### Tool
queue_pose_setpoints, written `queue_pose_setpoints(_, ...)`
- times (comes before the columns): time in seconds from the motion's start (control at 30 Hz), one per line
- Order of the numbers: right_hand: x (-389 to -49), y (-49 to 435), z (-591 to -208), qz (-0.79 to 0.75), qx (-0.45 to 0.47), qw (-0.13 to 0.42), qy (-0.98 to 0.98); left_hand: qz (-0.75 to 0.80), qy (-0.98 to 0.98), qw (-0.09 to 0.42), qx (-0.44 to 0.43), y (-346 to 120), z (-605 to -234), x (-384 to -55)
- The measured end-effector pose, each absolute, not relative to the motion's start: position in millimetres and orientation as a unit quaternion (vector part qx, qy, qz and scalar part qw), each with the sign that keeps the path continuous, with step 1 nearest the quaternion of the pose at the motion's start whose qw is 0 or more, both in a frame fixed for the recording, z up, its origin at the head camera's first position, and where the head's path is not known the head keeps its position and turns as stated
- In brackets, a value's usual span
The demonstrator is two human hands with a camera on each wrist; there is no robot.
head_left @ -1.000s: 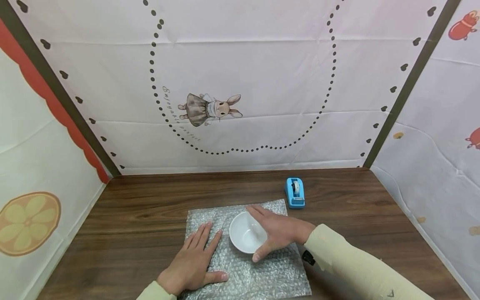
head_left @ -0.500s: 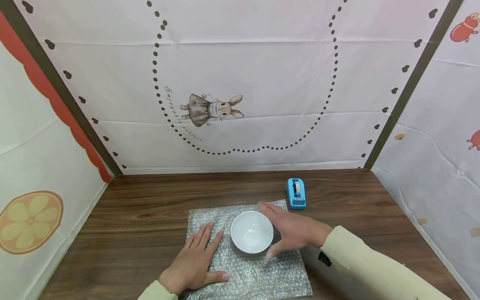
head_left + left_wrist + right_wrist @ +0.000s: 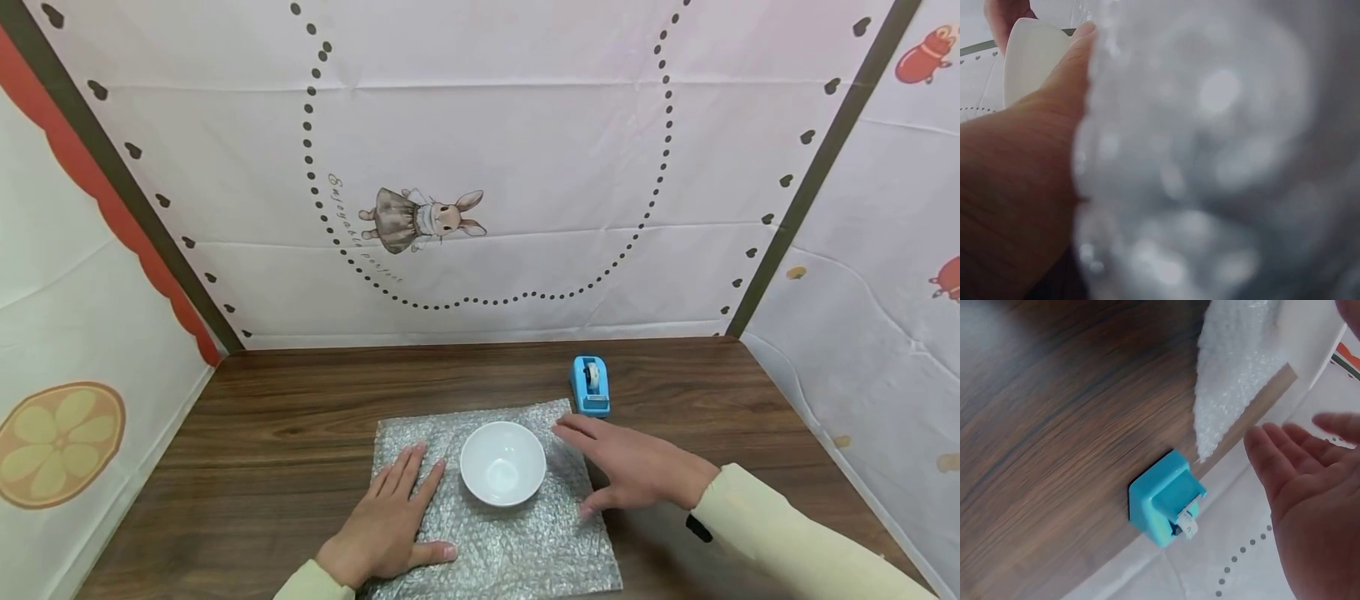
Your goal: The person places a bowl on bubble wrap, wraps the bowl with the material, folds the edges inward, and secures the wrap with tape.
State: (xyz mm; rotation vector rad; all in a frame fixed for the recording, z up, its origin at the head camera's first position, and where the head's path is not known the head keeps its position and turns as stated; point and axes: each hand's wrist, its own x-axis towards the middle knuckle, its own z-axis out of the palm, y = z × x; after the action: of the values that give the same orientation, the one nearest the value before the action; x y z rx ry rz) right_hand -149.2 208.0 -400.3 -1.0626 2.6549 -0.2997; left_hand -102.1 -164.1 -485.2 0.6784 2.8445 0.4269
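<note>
One round white bowl, no long axis | on bubble wrap, between hands, neither clearly nearer | left hand flat on wrap | right hand empty, fingers extended

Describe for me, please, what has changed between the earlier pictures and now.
The right-hand grip has let go of the round white bowl and moved rightward, to above the right edge of the clear bubble-wrap sheet. The bowl, the sheet, the light-blue tape dispenser and the left-hand grip, spread on the sheet, have stayed put.
</note>
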Motion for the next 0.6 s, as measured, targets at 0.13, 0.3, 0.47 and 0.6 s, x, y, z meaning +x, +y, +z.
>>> queue_pose_setpoints(0.13, -147.2, 213.9, -400.7, -0.069, -0.394, 0.119, 0.909, 0.151, 0.957, 0.096, 0.229, -162.5, -482.9, -102.4)
queue_pose_setpoints(0.3, -147.1, 219.4, -403.5, -0.040, -0.440, 0.094, 0.892, 0.151, 0.957, 0.102, 0.227, -161.7, -480.6, -101.5)
queue_pose_setpoints(0.47, -148.3, 223.2, -408.4, -0.017, -0.479, 0.080, 0.874, 0.146, 0.958, 0.106, 0.223, -160.4, -476.2, -100.5)
queue_pose_setpoints(0.6, -147.8, 224.6, -412.9, -0.011, -0.500, 0.076, 0.863, 0.137, 0.960, 0.110, 0.218, -159.2, -471.4, -99.9)
